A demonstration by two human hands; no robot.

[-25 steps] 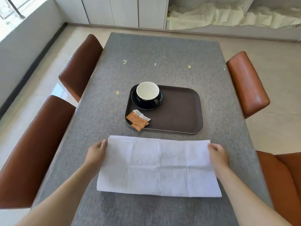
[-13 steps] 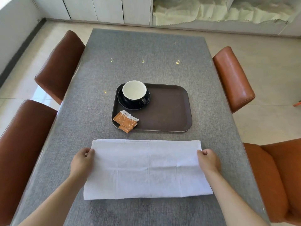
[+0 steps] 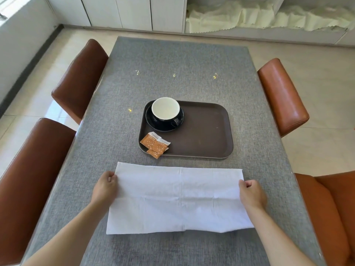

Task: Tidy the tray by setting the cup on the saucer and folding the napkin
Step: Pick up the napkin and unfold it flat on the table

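Note:
A white napkin (image 3: 178, 200) lies flat on the grey table in front of the dark brown tray (image 3: 207, 131), folded into a wide rectangle. My left hand (image 3: 105, 187) pinches its left edge near the far corner. My right hand (image 3: 251, 192) pinches the right edge the same way. On the tray's far left corner a black cup (image 3: 166, 111) with a white inside stands upright on a black saucer (image 3: 163, 126), handle toward the near right.
Orange sachets (image 3: 154, 144) lie on the tray's near left corner, one poking over the rim. Brown leather chairs flank the table: two on the left (image 3: 78, 79) (image 3: 28, 179), two on the right (image 3: 282, 93) (image 3: 326, 208). The grey tablecloth (image 3: 172, 64) stretches far behind the tray.
Both hands slid from the napkin's far corners a little toward me along its side edges and closed into a pinch. The camera view shifted; the napkin, cup and tray stayed put.

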